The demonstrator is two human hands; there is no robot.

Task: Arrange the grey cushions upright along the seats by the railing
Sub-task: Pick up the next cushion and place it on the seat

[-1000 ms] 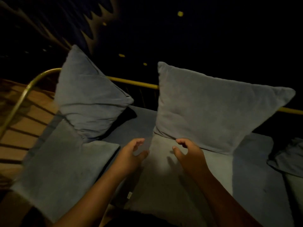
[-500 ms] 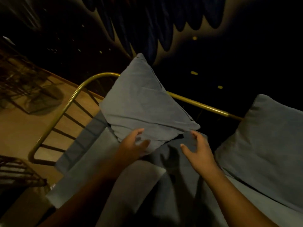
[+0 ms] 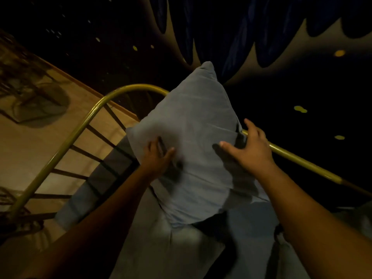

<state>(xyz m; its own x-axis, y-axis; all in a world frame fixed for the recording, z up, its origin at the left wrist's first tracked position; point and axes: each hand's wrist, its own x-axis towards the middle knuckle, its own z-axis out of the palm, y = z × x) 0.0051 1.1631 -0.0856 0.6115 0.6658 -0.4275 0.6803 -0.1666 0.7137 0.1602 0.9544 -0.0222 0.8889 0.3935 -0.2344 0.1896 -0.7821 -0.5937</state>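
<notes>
A grey cushion (image 3: pixel 193 141) stands on one corner against the brass railing (image 3: pixel 80 125), its top corner pointing up. My left hand (image 3: pixel 158 156) presses into its lower left side, fingers dug into the fabric. My right hand (image 3: pixel 249 148) clasps its right edge, thumb on the front and fingers wrapped behind. The cushion's bottom corner rests on the grey seat pad (image 3: pixel 181 248). A second grey cushion (image 3: pixel 354 218) shows only as a sliver at the right edge.
The railing curves from lower left over the cushion's back and runs down to the right. Beyond it lies a wooden floor (image 3: pixel 36 137) at left and darkness with small yellow lights at right. Dark blue drapery (image 3: pixel 231 27) hangs above.
The view has swung left from the right-hand cushion to the left one. Both hands moved from hovering over the seat to gripping the left cushion, which now stands more upright.
</notes>
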